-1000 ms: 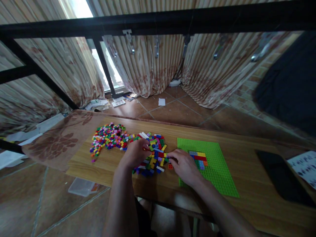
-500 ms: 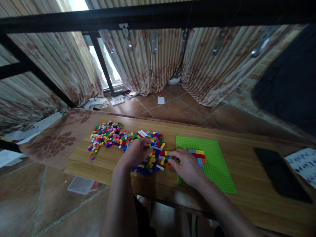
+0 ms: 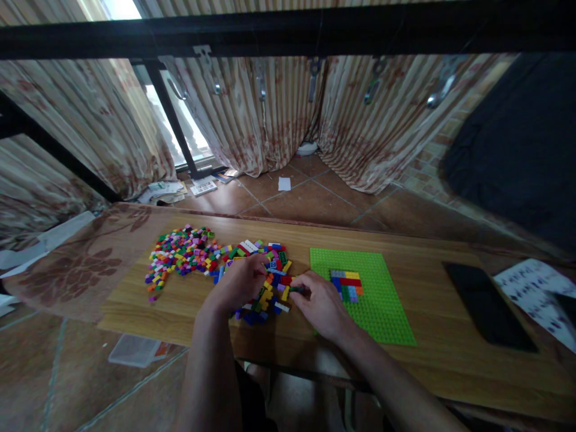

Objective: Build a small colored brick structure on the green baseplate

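Your wooden surface (image 3: pixel 427 288) carries the green baseplate (image 3: pixel 380 306)
Left of the baseplate lies the brick pile (image 3: pixel 267 295), your left hand (image 3: pixel 238 280) over it, its grip too hidden to tell; your right hand (image 3: pixel 324 306), at the baseplate's left edge, pinches a dark green brick (image 3: pixel 298 290).

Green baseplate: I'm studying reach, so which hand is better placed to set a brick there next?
Probably the right hand: nearer the green baseplate, seemingly pinching a dark brick, while the left hand is over the brick pile.
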A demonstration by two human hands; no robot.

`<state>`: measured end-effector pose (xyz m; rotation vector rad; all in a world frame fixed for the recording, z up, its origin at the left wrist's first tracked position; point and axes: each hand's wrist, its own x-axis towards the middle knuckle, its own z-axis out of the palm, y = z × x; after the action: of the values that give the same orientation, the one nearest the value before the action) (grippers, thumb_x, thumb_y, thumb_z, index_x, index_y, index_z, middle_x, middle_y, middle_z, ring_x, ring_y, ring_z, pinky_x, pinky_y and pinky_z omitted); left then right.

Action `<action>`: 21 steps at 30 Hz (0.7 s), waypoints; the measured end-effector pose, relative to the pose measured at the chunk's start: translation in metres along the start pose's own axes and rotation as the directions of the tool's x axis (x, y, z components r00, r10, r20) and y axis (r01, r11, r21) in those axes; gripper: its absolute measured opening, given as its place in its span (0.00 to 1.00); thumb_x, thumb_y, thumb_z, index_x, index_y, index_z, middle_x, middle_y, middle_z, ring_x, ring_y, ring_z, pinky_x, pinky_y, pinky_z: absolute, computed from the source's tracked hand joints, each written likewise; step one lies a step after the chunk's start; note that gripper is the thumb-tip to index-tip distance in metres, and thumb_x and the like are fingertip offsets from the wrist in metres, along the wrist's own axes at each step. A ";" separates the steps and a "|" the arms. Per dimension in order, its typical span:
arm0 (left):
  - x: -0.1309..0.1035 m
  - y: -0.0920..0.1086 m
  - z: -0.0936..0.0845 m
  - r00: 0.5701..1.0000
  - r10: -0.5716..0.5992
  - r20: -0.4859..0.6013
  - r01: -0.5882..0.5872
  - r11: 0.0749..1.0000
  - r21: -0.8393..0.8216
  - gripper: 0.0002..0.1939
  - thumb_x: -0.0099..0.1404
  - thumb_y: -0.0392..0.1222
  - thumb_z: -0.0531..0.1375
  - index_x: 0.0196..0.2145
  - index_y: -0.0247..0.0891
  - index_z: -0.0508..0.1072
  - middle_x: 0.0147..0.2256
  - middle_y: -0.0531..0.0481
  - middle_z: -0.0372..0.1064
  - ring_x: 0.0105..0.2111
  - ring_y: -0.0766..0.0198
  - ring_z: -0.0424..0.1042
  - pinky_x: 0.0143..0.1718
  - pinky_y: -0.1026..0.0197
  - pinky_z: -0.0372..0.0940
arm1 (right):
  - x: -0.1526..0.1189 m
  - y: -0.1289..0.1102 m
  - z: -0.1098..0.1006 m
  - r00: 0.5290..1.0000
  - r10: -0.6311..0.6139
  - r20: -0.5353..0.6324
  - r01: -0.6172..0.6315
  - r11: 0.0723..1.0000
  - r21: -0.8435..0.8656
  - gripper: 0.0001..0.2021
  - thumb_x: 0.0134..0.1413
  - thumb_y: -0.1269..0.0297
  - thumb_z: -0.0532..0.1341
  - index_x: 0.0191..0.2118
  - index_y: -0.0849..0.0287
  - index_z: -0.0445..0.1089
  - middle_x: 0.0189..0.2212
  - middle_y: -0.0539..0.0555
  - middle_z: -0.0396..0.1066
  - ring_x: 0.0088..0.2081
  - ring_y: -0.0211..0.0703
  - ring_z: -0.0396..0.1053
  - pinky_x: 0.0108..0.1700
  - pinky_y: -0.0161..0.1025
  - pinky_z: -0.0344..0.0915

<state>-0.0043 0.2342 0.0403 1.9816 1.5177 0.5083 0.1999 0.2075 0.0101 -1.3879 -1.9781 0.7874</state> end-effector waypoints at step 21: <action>0.006 0.041 0.011 0.974 0.227 -0.003 -0.215 0.915 -0.341 0.08 0.61 0.36 0.59 0.38 0.36 0.76 0.32 0.50 0.71 0.32 0.66 0.69 0.36 0.65 0.64 | 0.007 -0.004 -0.013 0.897 0.374 0.235 -0.331 0.216 0.918 0.15 0.36 0.58 0.74 0.32 0.58 0.76 0.26 0.49 0.75 0.28 0.35 0.71 0.35 0.34 0.67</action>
<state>0.0348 0.2298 0.0584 1.8821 1.0987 0.7682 0.2049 0.2142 0.0225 -0.9943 -0.6913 1.7600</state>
